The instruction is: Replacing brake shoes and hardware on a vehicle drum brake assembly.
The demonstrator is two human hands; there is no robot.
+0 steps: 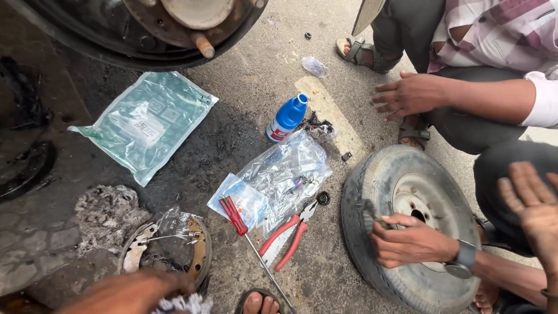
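At seven o'clock the left hand (136, 291) curls its fingers round white cotton waste (183, 303) beside the brake shoes (200, 253), where threads could snag; at four o'clock the right hand (532, 212) hovers, fingers spread.

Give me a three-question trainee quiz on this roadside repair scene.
1. True or false: the red-handled pliers lie on top of the small wheel.
2. What does the hand with the wristwatch rest on? A) the small wheel B) the green packet C) the blue bottle
3. Which red-handled tool lies on the ground just left of the pliers?

Key
1. False: the pliers lie on the ground to the left of the wheel.
2. A.
3. The screwdriver.
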